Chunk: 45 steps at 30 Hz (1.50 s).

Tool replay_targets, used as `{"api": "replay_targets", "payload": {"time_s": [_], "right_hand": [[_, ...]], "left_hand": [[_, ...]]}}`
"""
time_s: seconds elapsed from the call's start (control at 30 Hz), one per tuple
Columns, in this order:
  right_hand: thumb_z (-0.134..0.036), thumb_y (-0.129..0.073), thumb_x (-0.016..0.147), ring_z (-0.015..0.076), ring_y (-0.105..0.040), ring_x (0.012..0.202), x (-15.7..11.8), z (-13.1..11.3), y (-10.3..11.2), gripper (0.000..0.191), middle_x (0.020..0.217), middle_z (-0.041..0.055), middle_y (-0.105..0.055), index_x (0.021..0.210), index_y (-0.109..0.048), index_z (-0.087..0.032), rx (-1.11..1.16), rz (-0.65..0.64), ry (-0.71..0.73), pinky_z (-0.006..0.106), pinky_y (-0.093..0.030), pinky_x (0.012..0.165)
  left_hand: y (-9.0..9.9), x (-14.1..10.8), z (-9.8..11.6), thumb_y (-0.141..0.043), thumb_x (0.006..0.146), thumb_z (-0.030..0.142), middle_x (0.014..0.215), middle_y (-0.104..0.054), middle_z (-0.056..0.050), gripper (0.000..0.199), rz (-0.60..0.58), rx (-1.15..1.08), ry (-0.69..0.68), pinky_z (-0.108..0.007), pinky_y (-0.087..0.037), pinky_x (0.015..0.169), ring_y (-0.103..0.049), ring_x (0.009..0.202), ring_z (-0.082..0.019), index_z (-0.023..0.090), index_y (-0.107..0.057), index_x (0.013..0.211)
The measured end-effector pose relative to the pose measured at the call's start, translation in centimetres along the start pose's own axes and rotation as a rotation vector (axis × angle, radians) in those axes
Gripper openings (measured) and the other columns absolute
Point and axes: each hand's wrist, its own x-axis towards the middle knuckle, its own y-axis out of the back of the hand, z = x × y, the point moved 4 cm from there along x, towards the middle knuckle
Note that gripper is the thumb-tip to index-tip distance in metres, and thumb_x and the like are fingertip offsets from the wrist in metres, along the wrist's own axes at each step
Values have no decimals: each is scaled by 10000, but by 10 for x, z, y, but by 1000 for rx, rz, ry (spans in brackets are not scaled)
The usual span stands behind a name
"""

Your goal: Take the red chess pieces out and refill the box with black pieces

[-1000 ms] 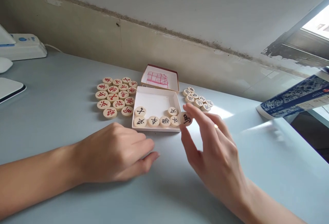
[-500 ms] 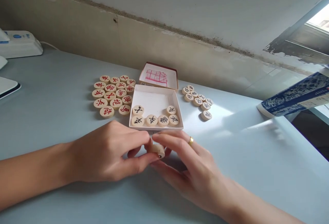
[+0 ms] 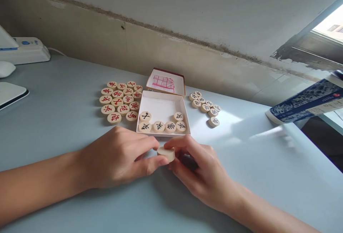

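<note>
Between my two hands is a round wooden Chinese chess piece (image 3: 165, 153), its blank pale face up. My left hand (image 3: 115, 160) pinches its left side with thumb and fingers. On the other side, my right hand (image 3: 200, 167) grips it, index finger on the top edge. Just beyond the hands lies an open white box (image 3: 160, 102), with several black-marked chess pieces (image 3: 159, 126) along its near wall and corners. Left of the box sits a cluster of red-marked chess pieces (image 3: 117, 102). A smaller group of black-marked pieces (image 3: 205, 107) rests to its right.
Behind the box lies its lid (image 3: 167, 81) with red lines drawn inside. A blue patterned carton (image 3: 305, 101) leans at the right table edge. White devices (image 3: 29, 51) with a cable stand at the far left. The wall (image 3: 88, 36) runs along the back.
The held chess piece has turned from its tilted, edge-on position to lie flatter, blank face up. My right hand's fingers have shifted and drawn in around it.
</note>
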Motion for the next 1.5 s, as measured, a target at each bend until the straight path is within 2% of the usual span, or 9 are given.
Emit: {"api": "replay_targets", "payload": {"time_s": [0.17,0.3,0.37,0.57,0.77,0.93,1.1,1.3,1.5], "right_hand": [[-6,-505,859,74,-449,578,0,-1,-2,307,709,-75,-540,1078,-546,-217,43,-31,11,197,-383,532],[-27,-528,803,91,-493,601,1,-2,-2,358,756,-46,-590,1108,-559,-211,148,-69,20,217,-426,543],[-53,-552,837,96,-523,611,2,-2,-2,316,775,-32,-626,1115,-571,-202,193,-73,2,218,-441,533],[-87,-502,993,71,-572,637,4,-2,-2,230,810,-23,-688,1193,-578,-170,144,-73,-67,196,-462,574],[-123,-539,972,77,-513,606,2,0,-2,110,742,-37,-650,1029,-616,-175,51,-43,-120,206,-434,564],[-96,-542,937,72,-515,611,2,2,-3,127,774,-9,-691,1022,-618,-153,102,-83,-120,195,-441,567],[-82,-551,915,58,-464,549,1,2,-3,146,714,-43,-621,1024,-622,-148,151,-89,-129,178,-391,495],[-72,-572,892,60,-461,538,3,2,-4,158,693,-57,-590,1011,-611,-168,185,-100,-137,179,-378,481],[-222,-656,980,69,-514,577,5,1,-3,83,712,-44,-620,1036,-629,-167,264,-117,-156,184,-406,507]], "left_hand": [[-2,0,3,-477,1122,373,596,-552,49,408,-8,35,-69,-250,-377,494,-542,483,-94,178,-569,776],[-1,-1,4,-563,1061,300,633,-574,73,205,18,8,-34,-230,-393,491,-569,499,-81,185,-589,894],[-1,-1,4,-574,1045,285,631,-568,83,169,15,-3,-10,-225,-384,471,-558,482,-73,190,-579,905],[-1,0,3,-523,1070,223,633,-543,96,144,28,18,-4,-214,-367,469,-495,453,-66,200,-522,928],[-1,-1,4,-506,1072,196,651,-544,99,97,27,23,-7,-205,-386,484,-500,460,-69,204,-517,976],[-1,-2,4,-490,1058,190,668,-568,79,71,12,54,-30,-222,-403,492,-561,492,-88,202,-519,994],[-3,-3,3,-504,1034,175,699,-637,58,53,10,83,-48,-239,-420,502,-614,520,-109,210,-514,995],[-2,-3,4,-495,1038,160,725,-663,48,58,3,89,-76,-257,-432,520,-646,550,-127,209,-516,1018],[-3,-4,4,-538,1059,207,735,-662,50,43,-9,52,-57,-245,-427,504,-637,539,-110,198,-535,1017]]}}
